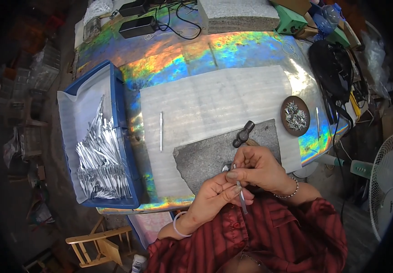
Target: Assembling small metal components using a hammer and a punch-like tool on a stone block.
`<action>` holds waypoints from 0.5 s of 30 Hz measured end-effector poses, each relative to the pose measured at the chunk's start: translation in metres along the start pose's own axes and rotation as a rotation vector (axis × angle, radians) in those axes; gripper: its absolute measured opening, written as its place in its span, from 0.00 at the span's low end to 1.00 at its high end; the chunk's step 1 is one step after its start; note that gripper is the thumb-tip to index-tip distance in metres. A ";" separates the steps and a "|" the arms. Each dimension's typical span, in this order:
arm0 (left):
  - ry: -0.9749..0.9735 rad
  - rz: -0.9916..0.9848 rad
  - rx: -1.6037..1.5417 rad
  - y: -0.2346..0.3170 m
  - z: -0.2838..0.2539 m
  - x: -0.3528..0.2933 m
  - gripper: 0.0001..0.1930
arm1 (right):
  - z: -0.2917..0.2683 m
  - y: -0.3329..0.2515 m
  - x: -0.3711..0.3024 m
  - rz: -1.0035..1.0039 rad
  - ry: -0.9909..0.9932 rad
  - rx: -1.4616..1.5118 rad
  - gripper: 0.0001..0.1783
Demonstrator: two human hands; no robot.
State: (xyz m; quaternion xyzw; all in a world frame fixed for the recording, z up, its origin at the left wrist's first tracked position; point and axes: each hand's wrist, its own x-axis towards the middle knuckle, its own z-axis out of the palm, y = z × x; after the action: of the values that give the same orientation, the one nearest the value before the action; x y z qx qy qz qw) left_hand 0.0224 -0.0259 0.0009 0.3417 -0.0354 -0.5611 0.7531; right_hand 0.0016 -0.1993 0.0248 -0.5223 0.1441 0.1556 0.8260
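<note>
A slim silver metal piece (243,204) is held in front of my chest, its flat lower end pointing toward me. Fingers and thumb of my left hand (212,193) pinch its middle. My right hand (264,172) is closed at its upper end, fingertips pressed together; whether a tiny part sits between them is hidden. Just beyond the hands lies a dark grey stone slab (205,157). On it rests a hammer (244,133), its handle mostly covered by my right hand. Another slender silver piece (161,132) lies alone on the white foam sheet (192,104).
At left, a blue tray (123,136) lined with white sheet holds many silver pieces (103,159). A brown bowl (284,120) of small metal pins stands at right, near a thin metal rod (318,123). Farther out are a black bag (330,70), a pale block (237,18) and a fan (387,191).
</note>
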 end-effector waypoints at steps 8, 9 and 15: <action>0.213 0.451 -0.370 0.013 -0.018 -0.014 0.09 | 0.014 0.000 -0.005 -0.136 0.070 -0.055 0.06; 0.223 0.468 -0.363 0.017 -0.018 -0.017 0.09 | 0.018 0.005 -0.006 -0.111 0.007 -0.126 0.07; 0.900 0.713 0.910 0.076 -0.030 -0.028 0.07 | 0.001 -0.005 -0.018 -0.415 0.091 -0.557 0.17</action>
State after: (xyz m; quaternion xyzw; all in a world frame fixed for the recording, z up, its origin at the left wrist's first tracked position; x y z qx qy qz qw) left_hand 0.0872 0.0231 0.0297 0.7858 -0.0612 -0.0171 0.6151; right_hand -0.0129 -0.2019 0.0365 -0.7523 0.0236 -0.0060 0.6584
